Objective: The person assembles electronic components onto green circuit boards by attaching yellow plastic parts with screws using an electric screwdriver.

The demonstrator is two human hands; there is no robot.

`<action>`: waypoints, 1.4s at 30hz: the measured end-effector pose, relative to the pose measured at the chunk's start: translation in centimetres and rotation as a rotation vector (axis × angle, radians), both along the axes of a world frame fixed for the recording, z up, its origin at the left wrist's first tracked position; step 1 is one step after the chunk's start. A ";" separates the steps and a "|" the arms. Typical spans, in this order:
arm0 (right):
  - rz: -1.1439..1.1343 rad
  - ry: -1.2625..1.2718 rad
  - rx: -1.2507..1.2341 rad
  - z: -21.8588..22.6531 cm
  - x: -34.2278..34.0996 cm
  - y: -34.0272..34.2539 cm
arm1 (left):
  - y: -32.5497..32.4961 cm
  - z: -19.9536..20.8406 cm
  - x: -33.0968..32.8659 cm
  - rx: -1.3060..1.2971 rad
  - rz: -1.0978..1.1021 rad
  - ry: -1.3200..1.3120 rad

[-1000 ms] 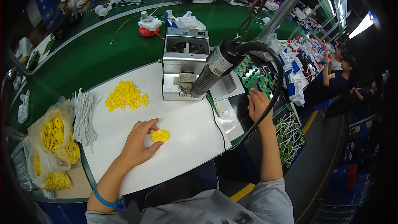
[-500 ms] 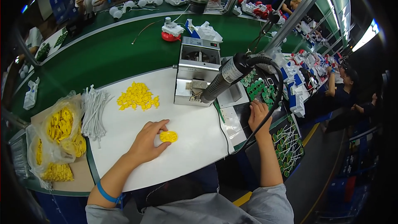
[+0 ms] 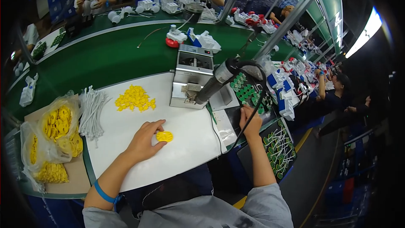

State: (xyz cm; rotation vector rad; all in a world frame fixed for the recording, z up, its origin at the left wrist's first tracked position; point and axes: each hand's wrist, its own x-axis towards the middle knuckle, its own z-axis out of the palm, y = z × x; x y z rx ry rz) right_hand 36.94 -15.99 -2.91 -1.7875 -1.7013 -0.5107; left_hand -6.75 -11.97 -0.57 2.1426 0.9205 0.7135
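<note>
White work mat (image 3: 177,152), with grey metal machine (image 3: 190,76) at its far edge and a heap of yellow discs (image 3: 135,99) beside it. Left hand (image 3: 143,141) pinches 1 yellow disc (image 3: 164,136) flat against the mat. Right hand (image 3: 249,120) rests by the green parts tray (image 3: 249,95); whether it grasps anything cannot be told. Risk: the hanging black cable (image 3: 257,101) may snag that wrist; the thin disc may slip from the fingertips.
</note>
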 end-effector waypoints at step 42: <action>0.389 1.350 -0.650 -0.5 -24.5 3.9 | 3.0 -4.5 -1.0 0.150 0.003 -0.123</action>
